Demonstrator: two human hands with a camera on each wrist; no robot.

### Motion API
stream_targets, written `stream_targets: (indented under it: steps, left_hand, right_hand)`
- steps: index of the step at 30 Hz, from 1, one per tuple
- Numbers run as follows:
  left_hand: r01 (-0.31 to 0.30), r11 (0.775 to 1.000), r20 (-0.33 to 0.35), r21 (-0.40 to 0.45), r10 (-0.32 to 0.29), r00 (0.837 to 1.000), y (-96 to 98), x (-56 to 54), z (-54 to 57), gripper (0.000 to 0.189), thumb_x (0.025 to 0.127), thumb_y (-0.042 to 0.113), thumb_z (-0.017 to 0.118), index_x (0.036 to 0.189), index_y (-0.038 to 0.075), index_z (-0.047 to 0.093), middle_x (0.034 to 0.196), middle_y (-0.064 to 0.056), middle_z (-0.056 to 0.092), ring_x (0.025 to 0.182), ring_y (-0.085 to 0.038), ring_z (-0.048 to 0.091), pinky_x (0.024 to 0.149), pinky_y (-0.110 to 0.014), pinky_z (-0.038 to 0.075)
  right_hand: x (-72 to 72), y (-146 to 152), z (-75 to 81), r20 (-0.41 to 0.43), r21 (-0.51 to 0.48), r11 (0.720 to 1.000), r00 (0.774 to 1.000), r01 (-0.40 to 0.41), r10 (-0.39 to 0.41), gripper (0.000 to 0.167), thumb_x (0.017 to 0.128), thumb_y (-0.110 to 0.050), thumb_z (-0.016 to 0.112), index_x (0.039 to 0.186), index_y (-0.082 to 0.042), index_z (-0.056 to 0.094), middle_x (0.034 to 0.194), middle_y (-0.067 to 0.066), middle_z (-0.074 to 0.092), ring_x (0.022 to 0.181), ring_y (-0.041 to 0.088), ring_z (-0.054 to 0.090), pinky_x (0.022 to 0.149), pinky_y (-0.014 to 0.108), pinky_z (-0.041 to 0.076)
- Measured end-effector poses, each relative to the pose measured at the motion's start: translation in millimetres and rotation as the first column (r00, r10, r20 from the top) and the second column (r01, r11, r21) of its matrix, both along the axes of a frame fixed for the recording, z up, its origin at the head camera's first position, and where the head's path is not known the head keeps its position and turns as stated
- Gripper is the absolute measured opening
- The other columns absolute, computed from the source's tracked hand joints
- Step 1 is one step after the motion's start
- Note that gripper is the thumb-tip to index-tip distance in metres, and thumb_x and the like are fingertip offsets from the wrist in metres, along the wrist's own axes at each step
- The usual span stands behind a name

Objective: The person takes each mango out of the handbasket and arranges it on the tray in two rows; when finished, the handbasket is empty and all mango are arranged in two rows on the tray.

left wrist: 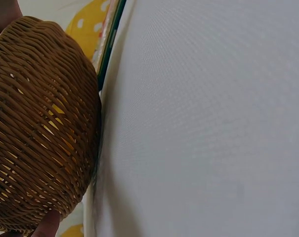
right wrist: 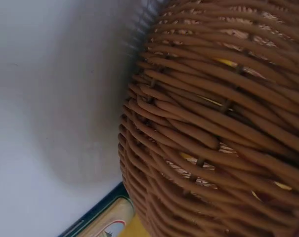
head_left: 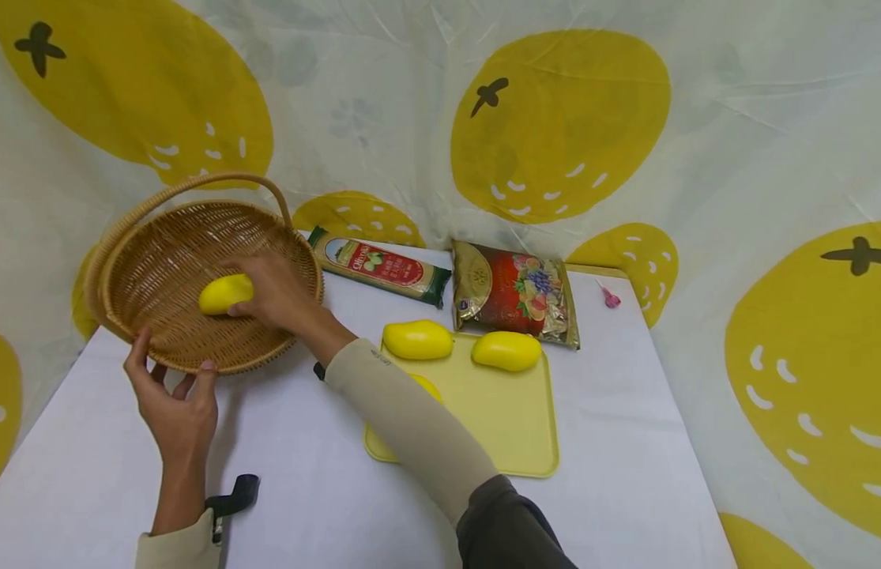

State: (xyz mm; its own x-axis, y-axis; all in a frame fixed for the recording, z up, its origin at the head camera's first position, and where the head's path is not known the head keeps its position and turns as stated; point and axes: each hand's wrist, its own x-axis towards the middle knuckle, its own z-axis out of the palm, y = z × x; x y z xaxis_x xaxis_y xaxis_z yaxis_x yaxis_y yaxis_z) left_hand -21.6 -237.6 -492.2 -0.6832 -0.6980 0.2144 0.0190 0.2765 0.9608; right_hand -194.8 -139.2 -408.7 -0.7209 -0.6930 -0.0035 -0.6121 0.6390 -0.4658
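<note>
A brown wicker basket (head_left: 173,237) with an arched handle leans with its opening toward me, at the left of the table. At its near rim my left hand (head_left: 175,407) holds it, the thumb on the edge; in the left wrist view a fingertip (left wrist: 48,224) presses the weave. Inside the basket my right hand (head_left: 272,291) grips a yellow mango (head_left: 220,295) over the lower wall. The right wrist view is mostly the basket's outer weave (right wrist: 218,118), which hides that hand. Two more mangoes (head_left: 417,340) (head_left: 506,351) lie on a pale yellow tray (head_left: 497,427); another is partly behind my right sleeve.
Behind the tray lie a long green-and-red packet (head_left: 379,267) and a red-and-gold bag (head_left: 514,292). A small pink item (head_left: 611,299) is near the far right corner. A fruit-patterned curtain (head_left: 383,103) hangs behind the white-covered table (head_left: 625,442).
</note>
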Motion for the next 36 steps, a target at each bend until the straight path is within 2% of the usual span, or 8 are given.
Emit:
stream_targets:
  steps: [9,15,18,22,24,29,33,36]
  left_hand:
    - [0.003,1.0,0.001,-0.002,-0.003,1.0,-1.1,-1.3,-1.2,0.083,0.092,0.003,0.069,0.164,0.027,0.033,0.17,0.007,0.032,0.149,-0.031,0.043,0.104,-0.026,0.055]
    - [0.003,1.0,0.035,-0.013,-0.003,0.999,0.8,0.1,0.0,0.084,0.093,0.004,0.07,0.164,0.029,0.032,0.171,0.007,0.031,0.152,-0.03,0.042,0.11,-0.032,0.055]
    - [0.005,1.0,0.037,-0.016,-0.004,0.999,1.0,1.3,1.0,0.084,0.094,0.004,0.07,0.164,0.029,0.032,0.171,0.007,0.031,0.152,-0.031,0.042,0.11,-0.032,0.055]
    - [0.001,1.0,0.032,-0.025,-0.001,0.999,-0.1,2.6,1.7,0.083,0.094,0.004,0.069,0.164,0.029,0.032,0.171,0.006,0.031,0.152,-0.031,0.043,0.108,-0.028,0.055]
    - [0.006,1.0,0.018,-0.023,-0.006,1.0,-0.4,3.0,1.3,0.084,0.093,0.004,0.069,0.164,0.028,0.032,0.171,0.006,0.032,0.151,-0.031,0.043,0.106,-0.025,0.055]
    - [0.011,1.0,-0.014,-0.009,-0.011,1.0,-0.9,3.2,0.6,0.084,0.092,0.001,0.068,0.164,0.026,0.033,0.17,0.005,0.033,0.148,-0.031,0.044,0.1,-0.021,0.055]
    - [0.009,1.0,-0.011,-0.009,-0.009,1.0,-0.8,3.3,0.8,0.084,0.092,0.003,0.068,0.164,0.027,0.033,0.169,0.006,0.033,0.149,-0.031,0.044,0.099,-0.02,0.055]
    - [0.013,1.0,-0.015,-0.011,-0.013,1.0,-0.8,3.2,0.6,0.083,0.092,0.004,0.069,0.164,0.026,0.033,0.17,0.005,0.033,0.149,-0.032,0.044,0.099,-0.019,0.055]
  right_hand:
    - [-13.5,-17.1,-9.6,0.037,0.092,0.996,0.999,0.001,-0.004,0.074,0.088,-0.038,0.087,0.155,-0.034,0.055,0.158,-0.018,0.054,0.152,0.009,0.041,0.125,0.022,0.033]
    - [-12.6,-21.0,-12.2,0.033,0.186,0.983,0.999,0.009,-0.015,0.071,0.087,-0.04,0.087,0.152,-0.037,0.057,0.155,-0.017,0.056,0.148,0.009,0.043,0.122,0.023,0.036]
    - [-9.2,-22.9,-12.8,0.079,0.222,0.975,0.997,-0.004,-0.014,0.064,0.087,-0.039,0.087,0.146,-0.039,0.062,0.149,-0.017,0.06,0.14,0.007,0.047,0.117,0.022,0.04]
    - [-4.5,-23.8,-12.8,0.159,0.209,0.977,0.987,-0.04,0.006,0.057,0.084,-0.032,0.09,0.137,-0.037,0.068,0.136,-0.016,0.063,0.126,0.004,0.053,0.108,0.02,0.045]
    - [-2.1,-22.7,-12.1,0.167,0.213,0.976,0.986,-0.056,0.02,0.056,0.084,-0.031,0.091,0.135,-0.036,0.069,0.132,-0.016,0.064,0.12,0.003,0.055,0.105,0.019,0.046]
    - [1.9,-18.1,-7.7,0.185,0.214,0.972,0.981,-0.098,0.058,0.059,0.082,-0.03,0.092,0.136,-0.034,0.069,0.133,-0.015,0.065,0.121,0.003,0.057,0.105,0.018,0.046]
    - [4.9,-12.5,-2.1,0.195,0.211,0.965,0.974,-0.155,0.113,0.06,0.081,-0.033,0.092,0.137,-0.034,0.07,0.137,-0.016,0.065,0.124,0.002,0.056,0.104,0.018,0.045]
    - [7.4,-6.8,2.3,0.197,0.172,0.967,0.969,-0.187,0.152,0.06,0.082,-0.036,0.092,0.139,-0.034,0.069,0.139,-0.016,0.067,0.126,0.002,0.055,0.105,0.017,0.043]
